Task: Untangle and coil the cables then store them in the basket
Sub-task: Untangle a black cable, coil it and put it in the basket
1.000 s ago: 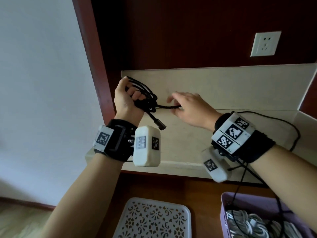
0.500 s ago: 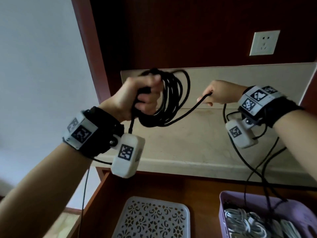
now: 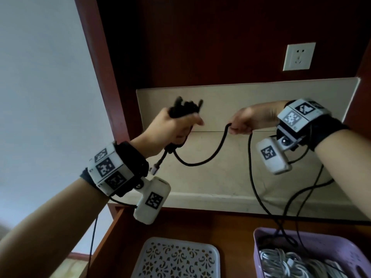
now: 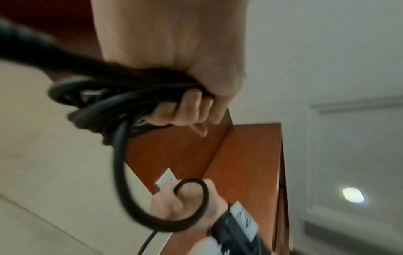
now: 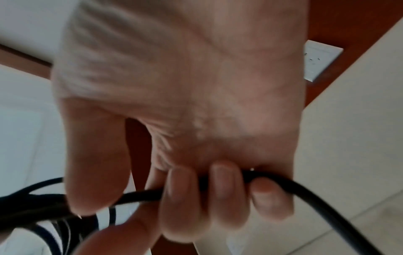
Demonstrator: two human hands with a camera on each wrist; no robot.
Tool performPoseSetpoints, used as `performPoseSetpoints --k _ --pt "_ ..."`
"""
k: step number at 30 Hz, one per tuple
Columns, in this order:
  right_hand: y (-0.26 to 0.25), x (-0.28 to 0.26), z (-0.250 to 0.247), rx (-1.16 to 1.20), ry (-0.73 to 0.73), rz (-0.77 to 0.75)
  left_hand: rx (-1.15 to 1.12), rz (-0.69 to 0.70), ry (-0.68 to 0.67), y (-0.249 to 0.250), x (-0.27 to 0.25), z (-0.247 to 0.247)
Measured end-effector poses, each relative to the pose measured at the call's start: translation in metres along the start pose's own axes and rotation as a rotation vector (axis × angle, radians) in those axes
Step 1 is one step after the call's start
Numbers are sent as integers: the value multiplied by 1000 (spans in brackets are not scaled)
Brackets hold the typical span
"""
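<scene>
Dark red-brown wooden panelling [image 3: 200,41] was seen behind a pale stone shelf [image 3: 220,177], with a white wall socket [image 3: 299,56] at two o'clock; no lettering on it could be read. A bundle of black cable [image 3: 200,159] was gripped in the left hand [image 3: 172,127], fingers curled tightly round the gathered loops, which stuck out above the fist at twelve o'clock. A short end with a metal plug [image 3: 155,167] hung below that fist, towards seven o'clock. From the bundle a slack run of the same cable sagged across to the right hand [image 3: 249,121], at three o'clock of the left, where it was pinched under curled fingers [image 5: 220,189]. Beyond that hand it dropped towards five o'clock into a purple basket [image 3: 261,235], where white cables [image 3: 285,263] already lay. A white lattice tray [image 3: 176,257] sat at six o'clock. Black-and-white square code markers [image 3: 105,167] were carried on both wristbands; no words were legible on them.
</scene>
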State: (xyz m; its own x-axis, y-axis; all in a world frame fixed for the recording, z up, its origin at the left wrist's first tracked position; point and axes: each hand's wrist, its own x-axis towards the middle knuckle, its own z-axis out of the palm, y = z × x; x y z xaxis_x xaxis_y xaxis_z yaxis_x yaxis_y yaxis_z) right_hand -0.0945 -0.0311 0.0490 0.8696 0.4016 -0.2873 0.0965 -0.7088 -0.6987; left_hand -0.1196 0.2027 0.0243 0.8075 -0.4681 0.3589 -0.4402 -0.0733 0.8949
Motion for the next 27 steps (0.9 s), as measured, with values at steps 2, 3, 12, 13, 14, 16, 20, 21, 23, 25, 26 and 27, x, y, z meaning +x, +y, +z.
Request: performPoseSetpoints --k 2,3,12,13,14,16,20,21,23,25,26,27 --pt "8 3 1 68 -39 15 -320 12 111 -1 4 -7" --pt "13 5 1 93 -59 33 -450 15 124 -1 4 -11" --pt "3 9 -9 -141 257 147 -442 -23 -519 -6 -6 -21" --pt "-5 8 -10 -140 330 112 -316 -70 -568 -6 -6 -14" --pt "-14 6 -10 -147 391 77 -166 -106 -581 -5 -6 -7" --pt "-30 1 -6 -161 507 4 181 -168 -514 -1 -3 5" --pt "-49 -5 11 -23 651 -134 749 -177 -296 -5 12 25" --pt "-53 -7 16 26 633 -170 879 -154 -243 -8 14 28" --pt "-58 -12 26 133 588 -244 1051 -108 -58 -14 17 30" --pt "-61 -16 34 179 575 -301 992 -65 197 -20 19 28" --pt "-62 -17 38 154 584 -321 886 -42 306 -23 22 25" --pt "-61 -17 42 99 604 -330 727 -31 383 -26 24 21"
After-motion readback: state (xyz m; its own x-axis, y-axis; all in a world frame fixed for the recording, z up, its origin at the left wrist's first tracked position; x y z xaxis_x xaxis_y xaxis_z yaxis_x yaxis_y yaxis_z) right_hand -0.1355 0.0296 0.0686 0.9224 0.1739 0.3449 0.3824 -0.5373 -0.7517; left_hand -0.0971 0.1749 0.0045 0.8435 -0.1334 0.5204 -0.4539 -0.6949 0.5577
